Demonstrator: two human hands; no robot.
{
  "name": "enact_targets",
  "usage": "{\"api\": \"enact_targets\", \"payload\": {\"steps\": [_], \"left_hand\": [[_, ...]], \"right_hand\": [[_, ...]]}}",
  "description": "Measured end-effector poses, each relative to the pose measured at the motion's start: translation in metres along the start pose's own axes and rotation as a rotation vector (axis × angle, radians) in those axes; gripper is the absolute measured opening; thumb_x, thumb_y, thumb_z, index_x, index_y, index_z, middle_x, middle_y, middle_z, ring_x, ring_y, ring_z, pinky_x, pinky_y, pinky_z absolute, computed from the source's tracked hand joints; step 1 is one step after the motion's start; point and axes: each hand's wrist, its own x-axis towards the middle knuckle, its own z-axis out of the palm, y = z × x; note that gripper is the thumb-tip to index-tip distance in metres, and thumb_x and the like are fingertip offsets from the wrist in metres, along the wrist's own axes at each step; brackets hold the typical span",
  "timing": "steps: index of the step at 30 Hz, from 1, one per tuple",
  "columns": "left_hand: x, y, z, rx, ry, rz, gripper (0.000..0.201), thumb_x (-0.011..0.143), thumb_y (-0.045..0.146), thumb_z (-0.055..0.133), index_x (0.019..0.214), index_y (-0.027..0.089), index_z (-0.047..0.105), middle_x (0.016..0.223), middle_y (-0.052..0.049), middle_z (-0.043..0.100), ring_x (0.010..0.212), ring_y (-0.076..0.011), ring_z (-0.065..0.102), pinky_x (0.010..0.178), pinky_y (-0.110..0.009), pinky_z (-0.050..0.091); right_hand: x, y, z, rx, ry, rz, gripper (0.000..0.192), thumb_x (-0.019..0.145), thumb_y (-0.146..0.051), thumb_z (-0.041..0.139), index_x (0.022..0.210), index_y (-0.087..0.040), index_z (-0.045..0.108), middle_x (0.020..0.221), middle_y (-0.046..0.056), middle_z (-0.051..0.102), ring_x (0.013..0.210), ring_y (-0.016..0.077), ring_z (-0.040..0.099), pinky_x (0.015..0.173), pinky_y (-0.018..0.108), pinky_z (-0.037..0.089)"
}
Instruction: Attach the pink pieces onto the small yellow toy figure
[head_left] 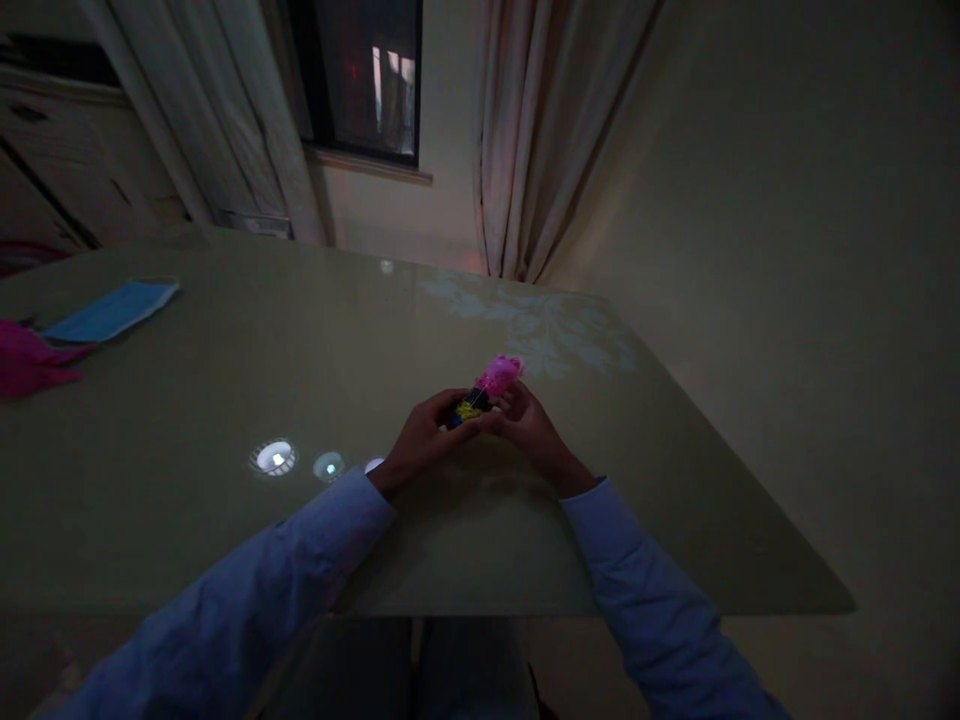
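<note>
Both of my hands meet over the middle of a glossy pale-green table (225,400). Between them they grip a small colourful object (486,390) with a bright pink top, a dark middle and a yellow patch; what it is stays unclear in the dim light. My left hand (424,438) closes on its lower yellow end. My right hand (529,428) pinches it from the right, just under the pink part. Light blue sleeves cover both forearms.
A blue folded cloth or paper (112,310) and a magenta fabric (30,365) lie at the table's far left. Ceiling lights reflect in the tabletop (276,458). Beyond are curtains (540,140), a dark window (367,75), and floor to the right of the table edge.
</note>
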Motion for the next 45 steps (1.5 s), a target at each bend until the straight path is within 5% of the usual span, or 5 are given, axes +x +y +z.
{"api": "enact_targets", "payload": {"steps": [7,19,45], "left_hand": [[0.0,-0.004,0.002,-0.032,-0.011,0.057,0.06,0.079,0.047,0.077,0.124,0.012,0.062,0.118,-0.015,0.072,0.104,-0.027,0.069,0.089,-0.039,0.056],[0.002,-0.01,0.001,-0.001,-0.032,0.054,0.056,0.078,0.046,0.08,0.12,0.013,0.065,0.119,-0.014,0.07,0.108,-0.0278,0.068,0.097,-0.044,0.055],[0.0,0.002,-0.001,0.043,-0.07,0.037,0.05,0.082,0.049,0.076,0.118,0.015,0.069,0.114,-0.013,0.074,0.102,-0.0267,0.071,0.081,-0.037,0.059]], "right_hand": [[-0.003,-0.003,0.004,-0.113,0.109,-0.028,0.042,0.065,-0.038,0.092,0.097,-0.022,0.07,0.096,0.003,0.075,0.088,0.0199,0.072,0.083,0.034,0.06],[-0.002,-0.01,0.004,-0.054,0.196,-0.03,0.04,0.059,-0.035,0.093,0.09,-0.021,0.071,0.089,0.002,0.074,0.083,0.0189,0.07,0.084,0.036,0.06],[-0.004,-0.015,0.0,-0.124,0.246,-0.112,0.038,0.062,-0.038,0.091,0.087,-0.022,0.067,0.087,0.001,0.071,0.08,0.0188,0.066,0.076,0.034,0.058]]}}
